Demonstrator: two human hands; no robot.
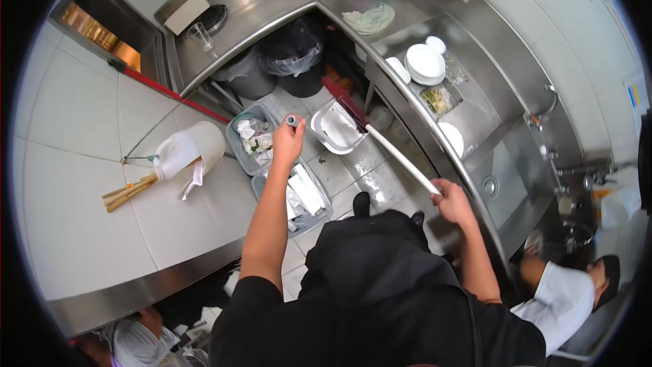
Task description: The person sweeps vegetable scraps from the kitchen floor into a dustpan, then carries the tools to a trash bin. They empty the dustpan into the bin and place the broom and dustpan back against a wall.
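My right hand (453,202) is wrapped around the white handle of a broom (402,158), whose dark red head slants down near the floor. The broom head lies against the far edge of a white dustpan (334,129) on the tiles. In my left hand (288,140) is a hollow pole (292,121), seen end-on. It looks like the dustpan's upright handle, but where it joins is hidden. Close by my left forearm, one plastic bin (238,124) holds crumpled papers and another bin (327,211) holds white folded pieces.
A steel counter (468,129) with stacked white plates (425,64) and food scraps curves along the right. Black-lined trash bins (302,81) stand under the far counter. A tilted jug (204,146) with wooden sticks sits left. Co-workers (560,299) are at lower right and lower left (136,343).
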